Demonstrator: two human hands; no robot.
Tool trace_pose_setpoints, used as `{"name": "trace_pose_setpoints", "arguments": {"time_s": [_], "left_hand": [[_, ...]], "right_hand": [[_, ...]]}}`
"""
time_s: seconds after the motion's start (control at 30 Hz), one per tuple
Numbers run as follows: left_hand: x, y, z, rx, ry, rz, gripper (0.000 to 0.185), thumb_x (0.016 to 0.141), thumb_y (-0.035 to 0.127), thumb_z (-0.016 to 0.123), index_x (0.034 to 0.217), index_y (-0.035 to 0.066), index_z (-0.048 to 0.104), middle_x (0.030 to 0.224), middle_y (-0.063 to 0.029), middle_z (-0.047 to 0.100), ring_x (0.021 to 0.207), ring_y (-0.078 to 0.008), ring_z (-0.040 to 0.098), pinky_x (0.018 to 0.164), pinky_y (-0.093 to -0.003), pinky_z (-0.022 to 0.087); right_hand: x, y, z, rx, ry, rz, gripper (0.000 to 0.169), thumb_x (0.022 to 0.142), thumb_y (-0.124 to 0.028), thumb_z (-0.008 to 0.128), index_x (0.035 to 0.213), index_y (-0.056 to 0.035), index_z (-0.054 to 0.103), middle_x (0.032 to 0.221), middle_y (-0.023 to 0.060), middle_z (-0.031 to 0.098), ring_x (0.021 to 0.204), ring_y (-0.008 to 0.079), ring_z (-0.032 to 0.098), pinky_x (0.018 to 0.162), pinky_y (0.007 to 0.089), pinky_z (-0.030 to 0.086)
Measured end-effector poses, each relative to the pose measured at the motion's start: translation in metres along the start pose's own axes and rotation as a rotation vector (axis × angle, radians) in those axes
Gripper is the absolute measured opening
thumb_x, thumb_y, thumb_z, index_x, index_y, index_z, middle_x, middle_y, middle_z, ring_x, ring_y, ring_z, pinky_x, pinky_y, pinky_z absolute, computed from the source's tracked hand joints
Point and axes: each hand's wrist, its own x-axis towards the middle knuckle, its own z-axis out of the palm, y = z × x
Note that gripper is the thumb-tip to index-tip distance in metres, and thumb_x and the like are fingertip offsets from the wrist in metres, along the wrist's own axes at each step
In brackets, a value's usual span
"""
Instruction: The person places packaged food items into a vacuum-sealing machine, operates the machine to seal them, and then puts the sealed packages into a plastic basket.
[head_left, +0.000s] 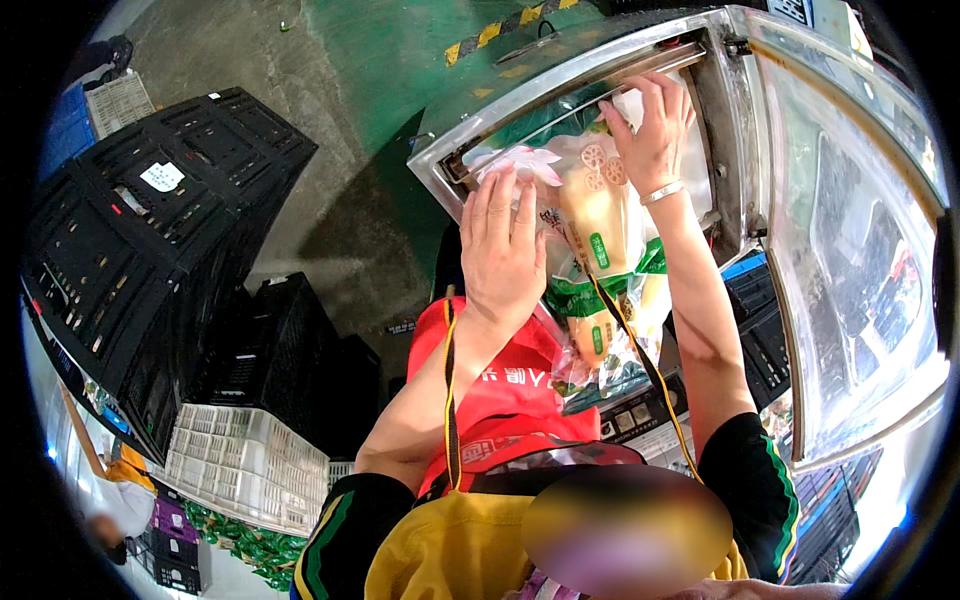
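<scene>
A clear printed plastic bag (600, 202) with pale lotus root pieces lies partly inside the metal chamber (712, 135) of a vacuum sealing machine. The bag's mouth reaches the chamber's far bar. My left hand (499, 255) lies flat, palm down, on the bag's left part, by the pink flower print. My right hand (654, 127) touches the bag's far right end, thumb and fingers bent around its edge; whether it pinches the film is unclear. A second bag with a green band (596, 334) sits nearer my body. The machine's clear lid (847, 247) stands raised at the right.
Black plastic crates (172, 202) are stacked at the left, with a white crate (247, 457) nearer. Green packages (240, 547) lie beyond it, near another person (124, 495). More black crates (765, 337) stand under the lid. A yellow-black cord (637, 345) hangs over the bags.
</scene>
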Motion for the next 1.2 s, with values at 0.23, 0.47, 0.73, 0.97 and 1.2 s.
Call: {"name": "trace_pose_setpoints", "arguments": {"time_s": [0.23, 0.47, 0.73, 0.97, 1.2], "left_hand": [[0.007, -0.011, -0.001, 0.218, -0.032, 0.036, 0.059, 0.075, 0.008, 0.062, 0.129, -0.003, 0.04, 0.138, -0.0233, 0.035, 0.128, -0.0379, 0.035, 0.106, -0.0491, 0.027], [0.004, -0.019, 0.015, 0.442, -0.034, 0.048, 0.051, 0.082, 0.004, 0.046, 0.13, -0.009, 0.037, 0.138, -0.0246, 0.038, 0.13, -0.0354, 0.036, 0.109, -0.0488, 0.023], [-0.001, -0.023, 0.023, 0.572, 0.051, 0.108, 0.047, 0.085, 0.01, 0.046, 0.128, -0.007, 0.042, 0.137, -0.0207, 0.042, 0.129, -0.032, 0.037, 0.109, -0.047, 0.023], [-0.017, -0.003, -0.005, 0.254, 0.227, 0.233, 0.049, 0.076, 0.007, 0.063, 0.122, -0.003, 0.048, 0.128, -0.0216, 0.044, 0.119, -0.0357, 0.043, 0.101, -0.0452, 0.034], [-0.197, 0.019, 0.072, -0.462, -0.427, -0.376, 0.057, 0.077, 0.036, 0.075, 0.112, -0.002, 0.05, 0.089, -0.0092, 0.061, 0.084, -0.0148, 0.058, 0.073, -0.0323, 0.048]], "right_hand": [[-0.025, 0.02, 0.008, 0.461, -0.393, 0.654, 0.027, 0.087, -0.026, 0.063, 0.09, 0.0003, 0.063, 0.067, 0.0058, 0.062, 0.059, 0.0163, 0.054, 0.058, 0.0305, 0.044], [-0.018, 0.011, 0.021, 0.402, -0.294, 0.598, 0.028, 0.088, -0.031, 0.057, 0.086, -0.0036, 0.065, 0.064, 0.0147, 0.057, 0.058, 0.0229, 0.054, 0.058, 0.0345, 0.043], [-0.02, 0.013, 0.021, 0.396, -0.323, 0.664, 0.034, 0.089, -0.037, 0.052, 0.094, -0.0059, 0.067, 0.076, 0.0155, 0.064, 0.074, 0.029, 0.062, 0.069, 0.0372, 0.047], [-0.102, 0.031, -0.081, 0.576, -0.117, 0.452, 0.026, 0.084, -0.018, 0.062, 0.105, -0.0043, 0.06, 0.097, 0.0144, 0.064, 0.087, 0.0274, 0.062, 0.077, 0.0357, 0.05], [-0.343, 0.066, -0.188, 0.167, -0.347, 0.766, 0.051, 0.079, -0.039, 0.069, 0.111, -0.0022, 0.054, 0.095, 0.0188, 0.062, 0.086, 0.0331, 0.061, 0.073, 0.0407, 0.049]]}}
